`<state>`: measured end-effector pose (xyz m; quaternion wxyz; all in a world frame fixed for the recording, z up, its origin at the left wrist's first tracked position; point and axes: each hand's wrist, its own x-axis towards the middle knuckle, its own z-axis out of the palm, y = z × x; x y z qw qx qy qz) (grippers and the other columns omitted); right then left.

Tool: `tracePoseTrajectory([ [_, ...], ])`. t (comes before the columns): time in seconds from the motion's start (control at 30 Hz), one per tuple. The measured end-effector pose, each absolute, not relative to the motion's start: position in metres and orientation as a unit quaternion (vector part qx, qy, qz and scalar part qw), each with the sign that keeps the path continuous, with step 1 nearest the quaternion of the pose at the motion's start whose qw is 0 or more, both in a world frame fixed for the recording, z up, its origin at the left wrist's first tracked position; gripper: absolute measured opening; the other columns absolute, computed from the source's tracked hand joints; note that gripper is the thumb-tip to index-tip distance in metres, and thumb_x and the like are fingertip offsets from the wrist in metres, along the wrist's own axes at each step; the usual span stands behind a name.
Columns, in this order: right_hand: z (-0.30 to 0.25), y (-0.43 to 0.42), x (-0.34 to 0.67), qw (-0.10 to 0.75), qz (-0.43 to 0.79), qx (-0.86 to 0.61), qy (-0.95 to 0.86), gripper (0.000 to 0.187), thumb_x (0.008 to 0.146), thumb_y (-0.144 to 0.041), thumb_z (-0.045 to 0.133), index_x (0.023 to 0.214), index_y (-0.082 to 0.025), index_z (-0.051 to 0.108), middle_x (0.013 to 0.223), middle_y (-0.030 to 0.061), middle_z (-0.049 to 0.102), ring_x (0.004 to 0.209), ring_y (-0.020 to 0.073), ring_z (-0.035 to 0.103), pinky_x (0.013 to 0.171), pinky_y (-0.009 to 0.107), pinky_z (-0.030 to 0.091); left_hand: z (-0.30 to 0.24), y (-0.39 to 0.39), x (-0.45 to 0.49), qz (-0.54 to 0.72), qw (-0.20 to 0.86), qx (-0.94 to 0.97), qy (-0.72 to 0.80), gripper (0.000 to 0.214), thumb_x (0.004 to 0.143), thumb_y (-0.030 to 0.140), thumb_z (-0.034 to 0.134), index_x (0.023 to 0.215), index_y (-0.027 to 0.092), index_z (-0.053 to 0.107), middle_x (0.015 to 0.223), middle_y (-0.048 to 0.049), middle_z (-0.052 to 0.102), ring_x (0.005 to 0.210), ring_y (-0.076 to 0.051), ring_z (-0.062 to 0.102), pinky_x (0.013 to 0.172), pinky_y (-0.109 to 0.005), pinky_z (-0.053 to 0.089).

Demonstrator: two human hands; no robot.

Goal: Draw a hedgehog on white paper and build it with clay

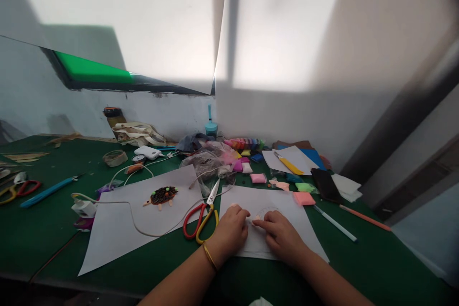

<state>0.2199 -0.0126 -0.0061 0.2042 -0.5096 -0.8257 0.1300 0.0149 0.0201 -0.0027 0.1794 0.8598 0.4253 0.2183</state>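
A sheet of white paper (pixel 299 224) with a faint pencil drawing (pixel 267 210) lies under both hands. My left hand (pixel 231 229) rests on its left part, fingers curled in and pressed together; what they hold, if anything, is hidden. A bit of peach colour (pixel 234 205) shows by its knuckles. Across from it, my right hand (pixel 281 235) has the index finger reaching to a small piece of peach clay (pixel 257 218) on the drawing, the other fingers folded. Red-and-yellow-handled scissors (pixel 206 217) lie just left of my left hand, blades partly apart.
Left, another paper (pixel 118 244) bears a hedgehog figure (pixel 163 196) and a white cable (pixel 134 224). Clay packets (pixel 258 178) lie behind the work sheet. A yellow cutter (pixel 290 166) rests on paper; a white pen (pixel 335 223) and an orange pencil (pixel 366 217) lie right.
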Motion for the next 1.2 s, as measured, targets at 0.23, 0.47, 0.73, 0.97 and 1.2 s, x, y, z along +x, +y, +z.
tracePoseTrajectory([
  [0.23,-0.004,-0.014,0.217,0.184,0.126,-0.494,-0.840,0.050,0.076,-0.009,0.049,0.116,-0.033,0.065,0.095,0.0043,0.057,0.092,0.0212,0.051,0.084,0.036,0.039,-0.006,0.021,0.015,0.231,0.182,0.853,0.431,0.026,0.079,0.010,0.053,0.103,0.019,0.057,0.105,-0.0056,0.052,0.102,-0.021,0.048,0.093,-0.033,0.040],
  [0.47,-0.009,-0.009,0.223,0.228,0.155,-0.530,-0.802,0.053,0.076,-0.008,0.045,0.123,-0.026,0.062,0.098,0.0064,0.058,0.094,0.0210,0.051,0.085,0.034,0.040,-0.002,0.020,0.015,0.240,0.177,0.857,0.420,0.023,0.079,0.009,0.053,0.099,0.019,0.061,0.101,-0.0050,0.053,0.096,-0.019,0.049,0.086,-0.031,0.043],
  [0.73,-0.003,-0.010,0.214,0.162,0.144,-0.553,-0.805,0.056,0.073,-0.010,0.047,0.123,-0.034,0.059,0.097,0.0038,0.056,0.093,0.0212,0.049,0.084,0.033,0.036,-0.007,0.019,0.014,0.253,0.125,0.894,0.348,0.020,0.085,0.013,0.053,0.093,0.022,0.069,0.090,-0.0052,0.052,0.089,-0.018,0.048,0.076,-0.028,0.042],
  [0.97,0.001,-0.011,0.214,0.161,0.151,-0.553,-0.803,0.051,0.072,-0.010,0.047,0.115,-0.032,0.062,0.097,0.0035,0.055,0.093,0.0209,0.048,0.084,0.033,0.035,-0.006,0.017,0.015,0.251,0.097,0.900,0.343,0.022,0.092,0.022,0.049,0.081,0.019,0.069,0.087,-0.0053,0.052,0.087,-0.018,0.048,0.075,-0.029,0.041],
  [1.2,0.001,-0.013,0.215,0.169,0.150,-0.545,-0.808,0.052,0.073,-0.010,0.047,0.117,-0.033,0.061,0.099,0.0034,0.055,0.094,0.0205,0.049,0.084,0.033,0.036,-0.005,0.020,0.013,0.266,0.159,0.853,0.420,0.018,0.076,0.006,0.055,0.087,0.018,0.063,0.096,-0.0053,0.055,0.091,-0.019,0.051,0.082,-0.030,0.045],
])
